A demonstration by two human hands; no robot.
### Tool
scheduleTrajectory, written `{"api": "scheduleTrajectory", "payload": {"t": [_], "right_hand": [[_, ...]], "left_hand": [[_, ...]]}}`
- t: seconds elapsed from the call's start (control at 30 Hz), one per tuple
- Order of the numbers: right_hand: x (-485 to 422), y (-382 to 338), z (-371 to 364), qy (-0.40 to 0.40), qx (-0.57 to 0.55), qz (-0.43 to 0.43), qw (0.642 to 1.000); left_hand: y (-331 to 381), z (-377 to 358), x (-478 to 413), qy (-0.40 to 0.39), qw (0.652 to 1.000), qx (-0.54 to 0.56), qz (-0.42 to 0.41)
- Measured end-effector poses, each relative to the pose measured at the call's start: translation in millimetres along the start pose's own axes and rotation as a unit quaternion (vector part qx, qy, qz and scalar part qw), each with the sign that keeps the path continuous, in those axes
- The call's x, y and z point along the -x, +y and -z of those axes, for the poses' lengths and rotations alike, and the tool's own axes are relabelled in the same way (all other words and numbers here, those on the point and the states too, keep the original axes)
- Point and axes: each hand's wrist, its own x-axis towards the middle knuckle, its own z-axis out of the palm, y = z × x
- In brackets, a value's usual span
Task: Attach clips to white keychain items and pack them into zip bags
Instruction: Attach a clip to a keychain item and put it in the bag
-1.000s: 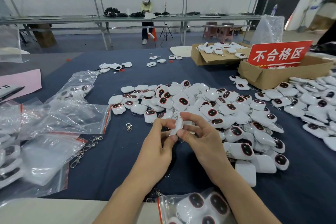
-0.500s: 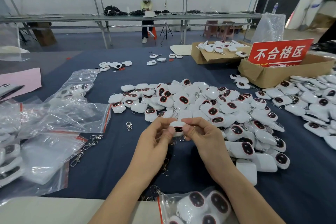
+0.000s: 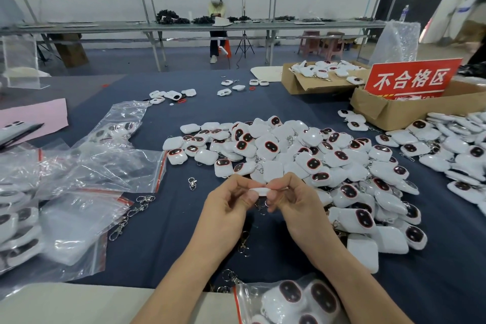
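Observation:
My left hand [image 3: 226,208] and my right hand [image 3: 294,202] meet over the dark blue table and pinch one white keychain item [image 3: 259,190] between their fingertips, edge-on to me. A small metal ring and clip [image 3: 261,205] hangs below it between my thumbs. Behind my hands lies a big pile of white keychain items [image 3: 302,155] with dark oval faces. Loose metal clips [image 3: 131,214] lie to the left, one [image 3: 192,183] near the pile. Clear zip bags [image 3: 79,221] with red seals lie at the left, some filled.
A filled zip bag [image 3: 292,302] lies at the near edge under my arms. Cardboard boxes [image 3: 389,113] with a red sign [image 3: 410,80] stand at the back right, beside more white items [image 3: 452,144]. A person sits at a far bench.
The white item has turned in my fingers from face-up to edge-on, and both hands have dropped slightly toward me. The ring and clip now hang below it.

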Motion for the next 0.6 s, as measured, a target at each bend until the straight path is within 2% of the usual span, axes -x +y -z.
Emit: {"api": "scheduleTrajectory", "payload": {"t": [0.13, 0.23, 0.33, 0.43, 0.53, 0.6], "right_hand": [[0, 2, 0, 0.008, 0.005, 0.001, 1.000], [-2, 3, 0, 0.022, -0.045, 0.001, 0.999], [-4, 4, 1, 0.030, -0.160, -0.038, 0.986], [-4, 3, 2, 0.006, -0.216, -0.078, 0.973], [-4, -2, 2, -0.017, -0.240, -0.095, 0.966], [-4, -4, 3, -0.013, -0.262, -0.101, 0.960]], "left_hand": [[0, 0, -1, 0.005, 1.000, 0.004, -0.006], [2, -5, 0, 0.012, 0.999, -0.008, -0.038], [0, -11, 3, 0.006, 0.989, -0.095, -0.113], [-2, -10, 2, 0.024, 0.974, -0.165, -0.156], [-3, -8, 0, 0.049, 0.969, -0.190, -0.150], [-3, -8, 0, 0.062, 0.975, -0.177, -0.118]]}}
